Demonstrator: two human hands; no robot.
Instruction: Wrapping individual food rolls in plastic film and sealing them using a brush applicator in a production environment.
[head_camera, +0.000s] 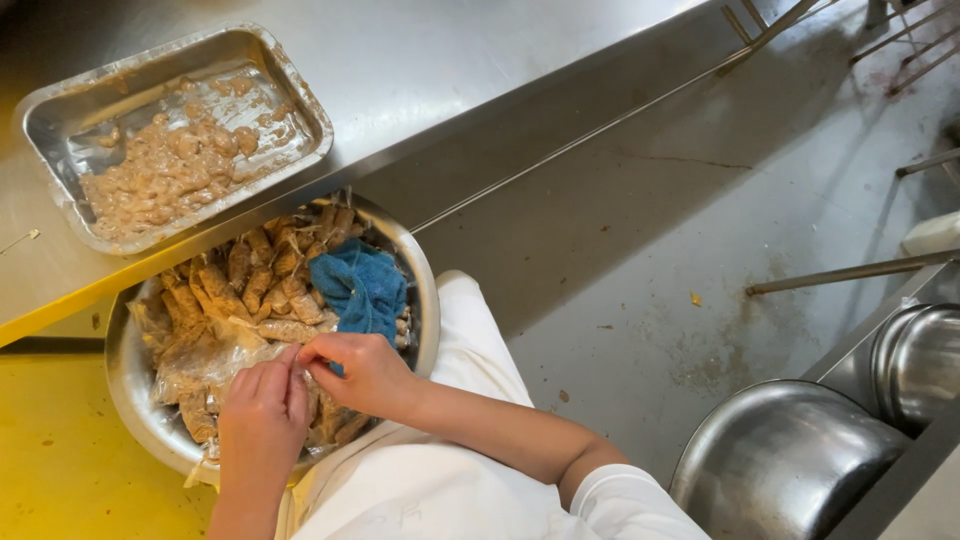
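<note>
Left hand (262, 418) and right hand (362, 372) meet over a round metal bowl (128, 385), fingertips pinched together on a thin piece of clear plastic wrap (215, 362). The wrap lies directly under the fingers, atop brown breaded rolls (262, 280). A blue cloth (362, 288) sits just beyond the right hand. Further out: foil tray (295, 85) of pale mince on the steel counter (420, 60).

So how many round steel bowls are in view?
3: round steel bowl of brown rolls under both hands; two empty bowls at lower right, partly cropped. Others may be hidden.
</note>
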